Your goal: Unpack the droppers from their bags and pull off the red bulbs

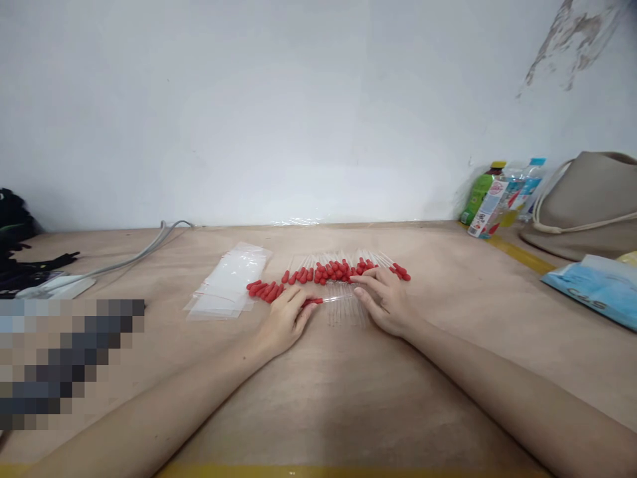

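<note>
Between my hands lies a dropper, its thin clear tube (338, 298) running from a red rubber bulb (314, 301). My left hand (286, 322) is closed on the bulb, with thumb and fingers around it. At the tube's other end, the thumb and fingers of my right hand (389, 304) pinch the tube. Under and beside it, several loose clear tubes (341, 315) lie side by side on the table. Just beyond my hands spreads a row of droppers with red bulbs (333, 271). More red bulbs (265, 290) lie by my left knuckles.
Clear plastic bags (229, 282) lie stacked left of the droppers. A grey cable (134, 255) crosses the table at the far left. Bottles (480, 196), a grey bag (587, 199) and a blue packet (592, 289) stand or lie at the right. A white wall (298, 119) closes the back.
</note>
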A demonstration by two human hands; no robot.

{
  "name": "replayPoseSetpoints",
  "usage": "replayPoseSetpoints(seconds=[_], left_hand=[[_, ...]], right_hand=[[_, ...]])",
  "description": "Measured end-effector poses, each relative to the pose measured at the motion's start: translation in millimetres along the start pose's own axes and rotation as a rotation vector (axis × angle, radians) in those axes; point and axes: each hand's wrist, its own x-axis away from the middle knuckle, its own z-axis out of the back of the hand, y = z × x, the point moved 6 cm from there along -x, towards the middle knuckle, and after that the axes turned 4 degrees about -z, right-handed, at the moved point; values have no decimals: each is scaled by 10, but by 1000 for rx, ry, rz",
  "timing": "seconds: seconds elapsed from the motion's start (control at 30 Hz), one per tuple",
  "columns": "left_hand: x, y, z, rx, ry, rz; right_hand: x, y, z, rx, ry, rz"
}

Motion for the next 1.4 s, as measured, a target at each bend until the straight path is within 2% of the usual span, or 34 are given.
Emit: replayPoseSetpoints(seconds=[0.1,0.2,0.43,0.57,0.83,1.07,1.4], left_hand=[[-7,43,-11,-4,34,-62],[-25,104,-19,20,43,-123],[-92,161,-56,-51,-15,-205],[-96,193,-55,-78,-7,-253],[-107,288,-49,-158,-104,-263],[-101,285,-73,-179,-176,-256],[-73,304,-67,-106,-213,-302]], right_hand=[[26,-155,-62,57,-61,155],[43,-233,-117,80,-84,238],[48,-296,-131,46,-85,274],[58,-307,-174,-1,-110,314],[108,-312,-205,-175,-45,439],[152,-344,-183,-165,-65,459],[211,-419,-143,-86,-41,541]])
